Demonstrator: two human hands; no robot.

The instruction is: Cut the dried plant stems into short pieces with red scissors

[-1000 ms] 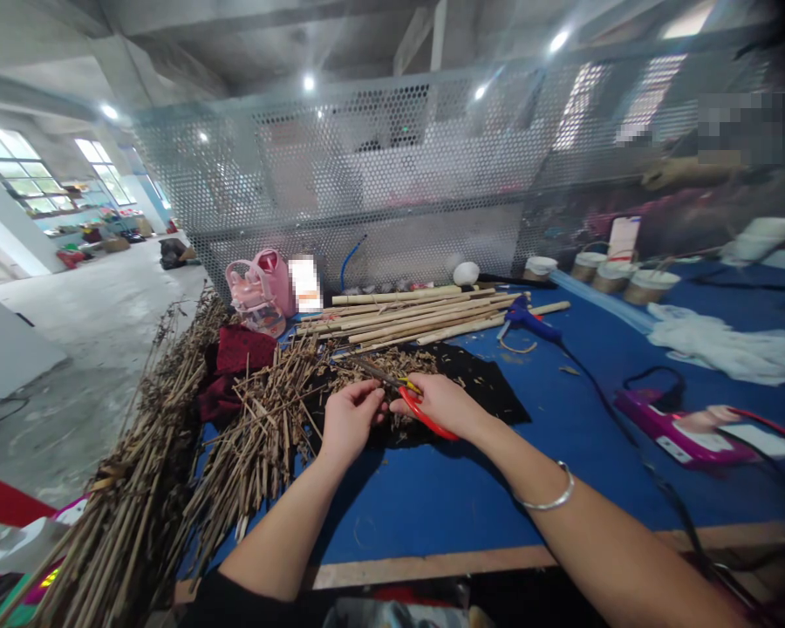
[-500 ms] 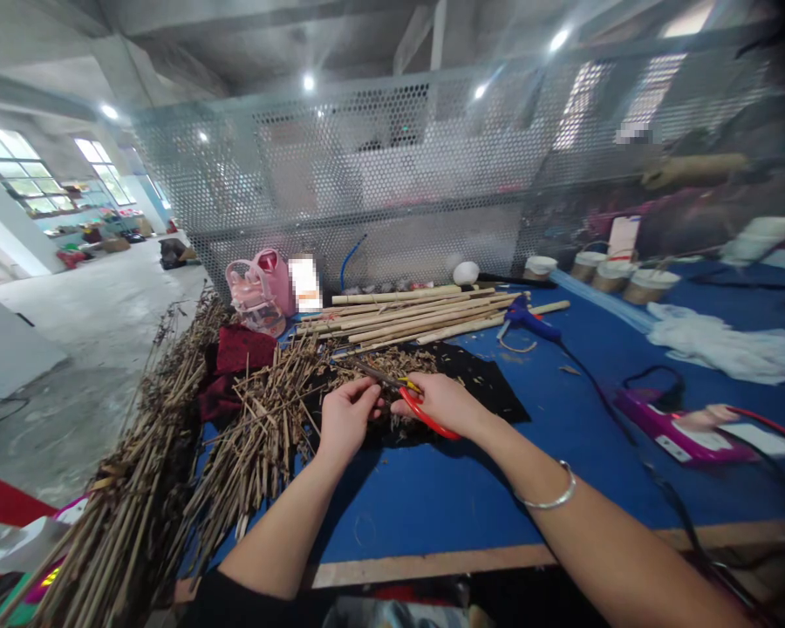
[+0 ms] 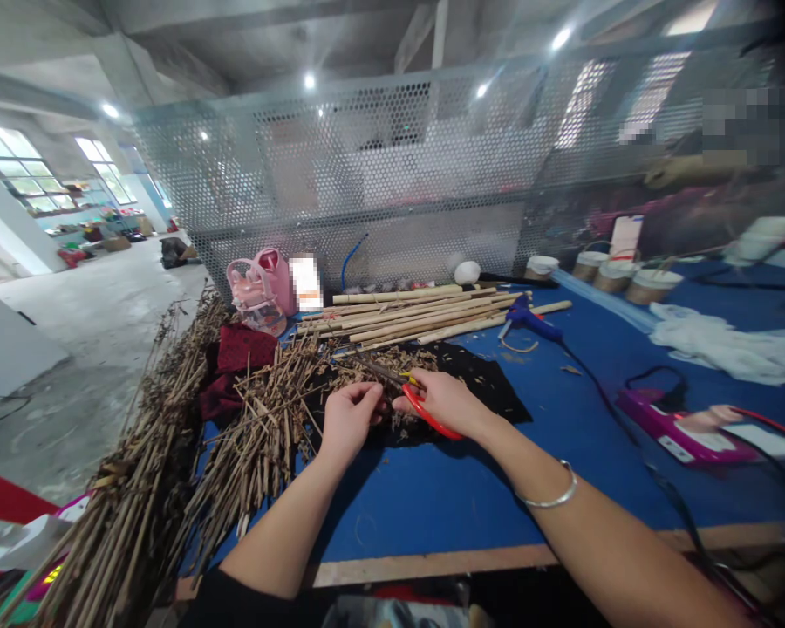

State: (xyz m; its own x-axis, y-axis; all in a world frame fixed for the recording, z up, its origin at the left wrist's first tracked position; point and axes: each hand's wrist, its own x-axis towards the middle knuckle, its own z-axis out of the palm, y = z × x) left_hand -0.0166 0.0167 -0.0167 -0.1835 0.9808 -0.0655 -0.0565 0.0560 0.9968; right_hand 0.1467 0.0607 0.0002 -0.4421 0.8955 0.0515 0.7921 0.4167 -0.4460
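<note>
My right hand (image 3: 454, 403) is closed around red-handled scissors (image 3: 440, 427), with a bit of yellow near the pivot and the dark blades pointing up and left. Close to the blades, my left hand (image 3: 348, 420) has thumb and forefinger pressed together in a pinch. Whatever lies between those fingertips is too small to make out. Beneath and behind both hands, crumbled dry plant bits (image 3: 419, 359) lie on a black cloth (image 3: 497, 392). Cut dry stalks (image 3: 262, 436) are heaped just left of my left hand.
Long dried stalks (image 3: 131, 488) line the table's left edge, near a dark red cloth (image 3: 245, 347). Pale sticks (image 3: 392, 324) lie behind, beside a blue glue gun (image 3: 529, 321). A purple power strip (image 3: 686, 434), cables and white plastic (image 3: 726, 340) occupy the right side.
Both hands stay almost where they were, with only a slight shift of the left fingers. The scissors remain in my right hand.
</note>
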